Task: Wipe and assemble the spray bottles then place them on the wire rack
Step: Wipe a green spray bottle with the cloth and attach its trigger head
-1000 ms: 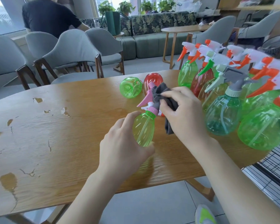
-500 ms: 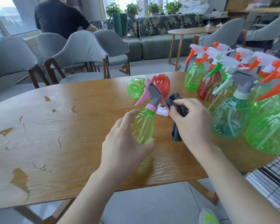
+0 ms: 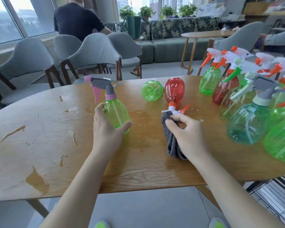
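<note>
Head view: left hand grips a green spray bottle w/ pink collar and grey/pink trigger head, upright on the wooden table; fingers curled round its far-left side, thumb on the near-right side. Taking that bottle as landmark: right hand is to its right, apart from it, fingers clenched on a dark grey cloth that hangs from the fist down to the table. Just beyond the cloth, right of the bottle, a red spray bottle lies on its side, orange/white trigger head pointing toward the person, head touching or nearly touching the cloth – can't tell which. A green bottle body lies beside the red one, between it and the held bottle, further back. Far right of the bottle: a cluster of assembled spray bottles standing upright, green, red, teal, mostly orange/white heads. Wire rack shows below the table edge, lower right. Grey chairs behind the bottle, a person in a dark shirt beyond them.
</note>
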### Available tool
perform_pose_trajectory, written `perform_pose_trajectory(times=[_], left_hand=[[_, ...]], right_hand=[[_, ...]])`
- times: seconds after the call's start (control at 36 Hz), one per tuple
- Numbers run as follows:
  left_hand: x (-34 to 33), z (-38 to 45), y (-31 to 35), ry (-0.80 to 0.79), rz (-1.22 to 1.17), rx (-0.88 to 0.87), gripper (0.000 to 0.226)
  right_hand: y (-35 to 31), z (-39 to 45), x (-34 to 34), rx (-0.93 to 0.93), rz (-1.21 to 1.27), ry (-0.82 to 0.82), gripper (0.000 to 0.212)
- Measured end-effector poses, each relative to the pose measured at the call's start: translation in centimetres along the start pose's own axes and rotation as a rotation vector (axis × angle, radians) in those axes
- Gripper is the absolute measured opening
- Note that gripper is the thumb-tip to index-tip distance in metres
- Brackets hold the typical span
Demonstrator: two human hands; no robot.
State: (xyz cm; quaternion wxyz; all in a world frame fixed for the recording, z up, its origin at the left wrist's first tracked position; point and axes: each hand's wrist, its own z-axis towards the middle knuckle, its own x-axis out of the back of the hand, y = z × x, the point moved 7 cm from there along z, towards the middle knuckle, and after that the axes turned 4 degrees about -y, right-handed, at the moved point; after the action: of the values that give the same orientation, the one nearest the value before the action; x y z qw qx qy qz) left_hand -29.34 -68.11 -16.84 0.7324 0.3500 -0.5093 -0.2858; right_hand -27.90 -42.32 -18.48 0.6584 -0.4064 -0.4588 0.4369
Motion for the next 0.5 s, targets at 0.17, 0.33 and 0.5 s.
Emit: perform_pose_trajectory(times=[0.17,0.33,0.5], left_hand=[[-0.4,0.5,-0.2,0.015,0.006,0.022,0.115],[0.6,-1.9,-0.6,0.174,-0.013,0.089,0.135],[0.6,-7.2,3.8,0.428,-0.099,-0.292,0.071]], right_hand=[[0.3,-0.1,0.1,-0.005,0.02,0.01,0.008],[0.6,0.1,0.9,-0.039,0.065,0.014,0.009],[0.0,0.3,1.8,-0.02,0.102,0.003,0.012]])
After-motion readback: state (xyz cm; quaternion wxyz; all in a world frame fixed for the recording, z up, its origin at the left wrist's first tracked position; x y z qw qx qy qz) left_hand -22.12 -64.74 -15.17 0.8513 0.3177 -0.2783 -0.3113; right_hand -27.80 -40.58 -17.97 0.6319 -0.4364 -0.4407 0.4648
